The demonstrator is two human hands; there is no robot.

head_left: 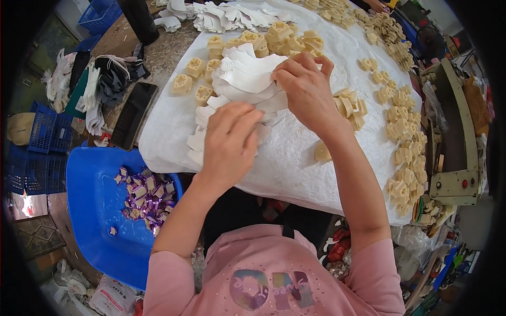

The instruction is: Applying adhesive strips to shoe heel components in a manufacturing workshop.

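My right hand (pixel 308 89) pinches the edge of a white cut piece (pixel 245 76), thin and bendy like leather, with a scalloped edge. That piece lies on top of an overlapping pile of similar pieces. My left hand (pixel 230 142) is just nearer to me, over the lower left of the pile, its fingers curled. What the left fingers hold, if anything, is hidden under them. More white pieces (pixel 196 142) show beside the left wrist. Small beige hollow blocks (pixel 182 84) lie left of and behind the pile, and a cluster of beige blocks (pixel 350 108) lies by my right wrist.
A white cloth (pixel 279 166) covers the table. Many beige blocks (pixel 403 142) line its right side; more white pieces (pixel 232 17) lie at the back. Left are a black tray (pixel 135 116), a dark cylinder (pixel 139 21) and a blue tub (pixel 92 210) holding purple-and-beige bits.
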